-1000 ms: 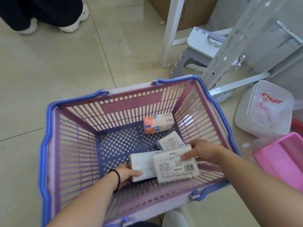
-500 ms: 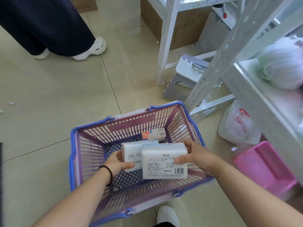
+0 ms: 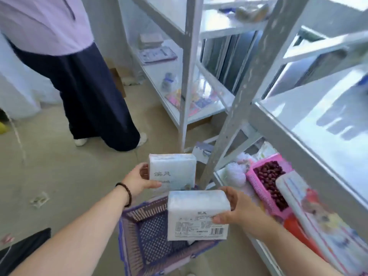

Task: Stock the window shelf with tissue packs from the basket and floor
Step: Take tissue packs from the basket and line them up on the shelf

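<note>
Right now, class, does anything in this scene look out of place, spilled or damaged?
Yes: scraps of litter lie on the floor, one crumpled white piece at left and a pinkish bit near the lower left corner. The two tissue packs, in the left hand and right hand, look intact.

Small shop: white metal shelving, shopping basket.

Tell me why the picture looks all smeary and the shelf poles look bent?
In the head view, the shelf top shines with white glare, and the shelf posts lean and splay, which looks like wide-angle lens distortion. Most edges smear, probably from camera motion. The two tissue packs, one in the left hand and one in the right hand, are the sharpest things.
</note>
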